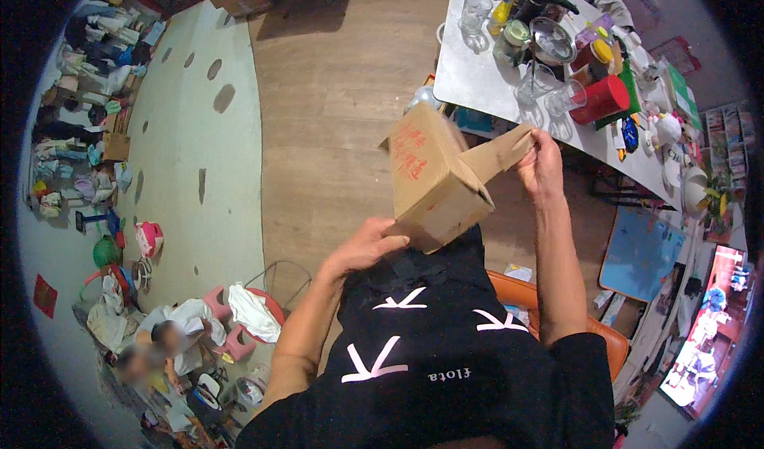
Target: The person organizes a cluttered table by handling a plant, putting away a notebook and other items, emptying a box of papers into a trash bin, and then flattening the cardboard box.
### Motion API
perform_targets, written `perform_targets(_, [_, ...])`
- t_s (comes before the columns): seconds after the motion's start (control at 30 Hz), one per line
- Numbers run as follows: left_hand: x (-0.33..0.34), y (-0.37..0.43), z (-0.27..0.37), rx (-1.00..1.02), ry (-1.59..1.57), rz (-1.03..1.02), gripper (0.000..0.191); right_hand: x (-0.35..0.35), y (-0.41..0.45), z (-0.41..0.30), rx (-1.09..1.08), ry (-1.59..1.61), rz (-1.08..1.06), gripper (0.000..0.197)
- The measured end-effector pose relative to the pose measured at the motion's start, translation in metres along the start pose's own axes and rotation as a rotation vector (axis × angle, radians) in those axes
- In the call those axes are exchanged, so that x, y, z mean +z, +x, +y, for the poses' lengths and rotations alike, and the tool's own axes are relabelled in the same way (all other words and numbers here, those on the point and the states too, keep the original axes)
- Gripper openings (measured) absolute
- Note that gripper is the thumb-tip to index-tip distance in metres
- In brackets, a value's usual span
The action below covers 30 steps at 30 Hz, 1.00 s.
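A brown cardboard box (pixel 428 174) is held tilted in front of my torso, with red handwriting on one side. My left hand (pixel 373 246) grips its lower left corner, thumb on the near side and the other fingers partly hidden behind the box. My right hand (pixel 540 162) pinches the outer end of a raised cardboard flap (pixel 498 152), which stands out from the box's right side. The inside of the box is hidden from this angle.
A white table (pixel 462 82) at the upper right bears glasses, jars and a red canister (pixel 603 100). An orange chair (pixel 609 341) stands behind me on the right. Two people sit at the lower left near pink stools (pixel 239 343). A lit screen (pixel 707 329) is far right.
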<state>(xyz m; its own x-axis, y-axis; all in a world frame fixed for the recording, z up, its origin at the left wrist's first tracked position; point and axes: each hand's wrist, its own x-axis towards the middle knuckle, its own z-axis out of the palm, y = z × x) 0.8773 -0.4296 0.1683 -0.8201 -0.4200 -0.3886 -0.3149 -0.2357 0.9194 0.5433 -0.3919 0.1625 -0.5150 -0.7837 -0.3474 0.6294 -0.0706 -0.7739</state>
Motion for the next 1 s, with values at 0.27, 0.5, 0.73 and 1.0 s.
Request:
perform_targets(0.27, [-0.009,-0.002,0.002,-0.078,0.01,0.078,0.032,0.026,-0.011,-0.001,0.244,0.247,-0.113,0.019])
perform_targets(0.5, [-0.027,0.019,0.013,0.119,-0.018,0.452,0.071,0.09,-0.062,0.06,0.215,0.148,-0.013,0.014])
perform_targets(0.73, [-0.069,0.054,0.001,-0.287,0.279,0.315,0.074,0.118,-0.108,0.075,0.563,-0.108,-0.549,0.013])
perform_targets(1.0, [-0.058,0.064,0.027,-0.195,0.247,-0.244,0.077,0.124,-0.105,0.059,0.714,-0.151,-0.802,0.014])
